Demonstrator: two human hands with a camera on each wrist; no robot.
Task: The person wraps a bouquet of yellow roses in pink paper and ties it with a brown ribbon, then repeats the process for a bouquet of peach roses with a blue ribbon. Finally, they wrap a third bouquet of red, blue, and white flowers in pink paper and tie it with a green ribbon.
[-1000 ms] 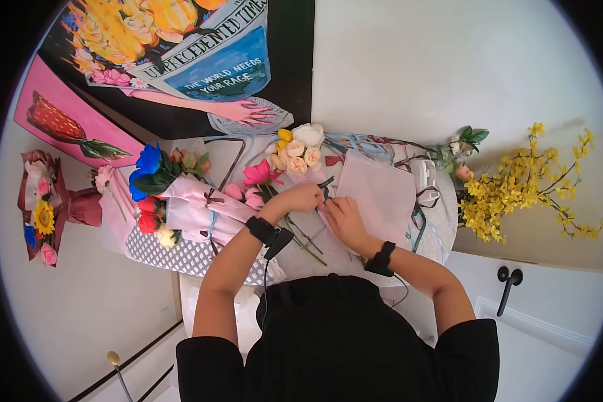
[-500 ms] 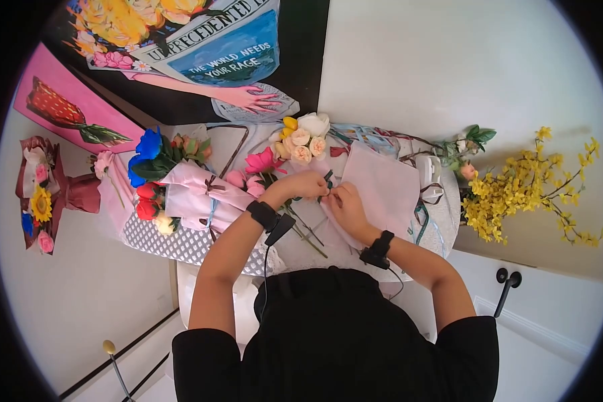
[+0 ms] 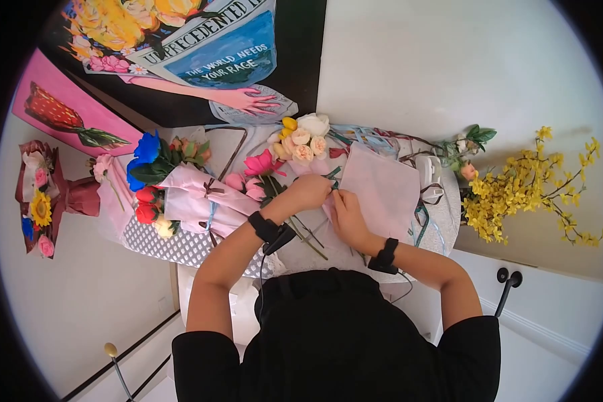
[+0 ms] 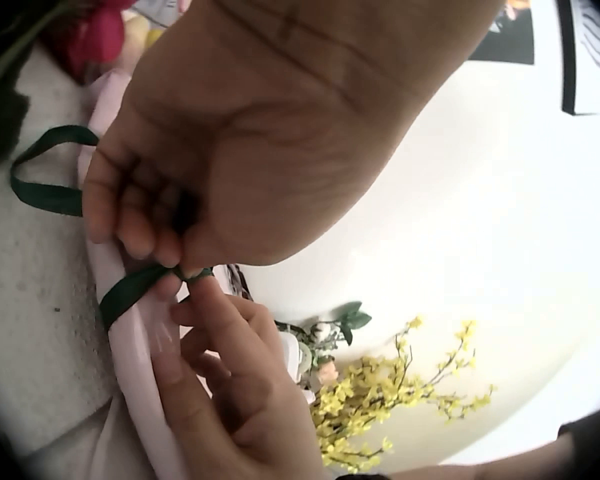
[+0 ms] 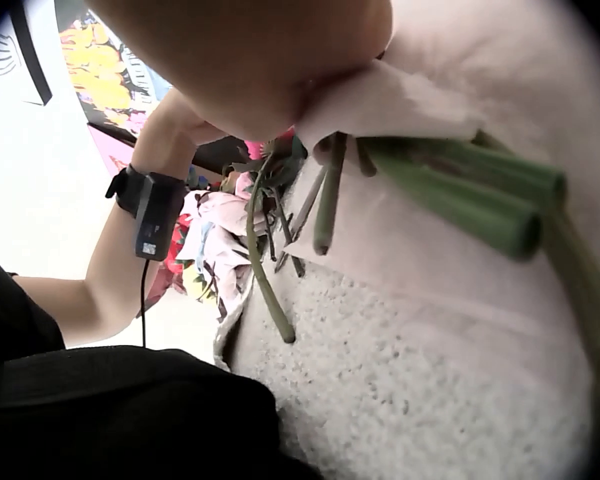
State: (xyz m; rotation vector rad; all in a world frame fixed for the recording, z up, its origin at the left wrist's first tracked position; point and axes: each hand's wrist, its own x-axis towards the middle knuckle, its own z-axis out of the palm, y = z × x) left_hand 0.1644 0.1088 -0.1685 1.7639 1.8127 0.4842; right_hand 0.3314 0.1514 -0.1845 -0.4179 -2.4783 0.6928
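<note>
Dark green ribbon (image 4: 130,292) runs around pink wrapping paper (image 4: 138,365), and a loop of it stands out beyond the curled fingers of my left hand (image 4: 250,140). My left hand (image 3: 311,192) grips the ribbon close to the wrapped flowers (image 3: 301,144). Right beside it, my right hand (image 3: 348,220) pinches the ribbon between thumb and finger, its other fingers against the paper; in the left wrist view my right hand (image 4: 235,385) is below the left. Thick green stems (image 5: 460,195) stick out of the paper in the right wrist view. The knot area is partly hidden by fingers.
Loose pink flowers (image 3: 262,163) with long stems lie left of the hands. Wrapped bouquets (image 3: 211,201) lie farther left. Flat pink sheets (image 3: 382,181) and a white object (image 3: 427,171) are at the right, near yellow blossoms (image 3: 502,201).
Both hands have stayed at the ribbon with small movements. My left hand has turned and shifted slightly toward the body since half a second ago, and my right fingers have changed their hold.
</note>
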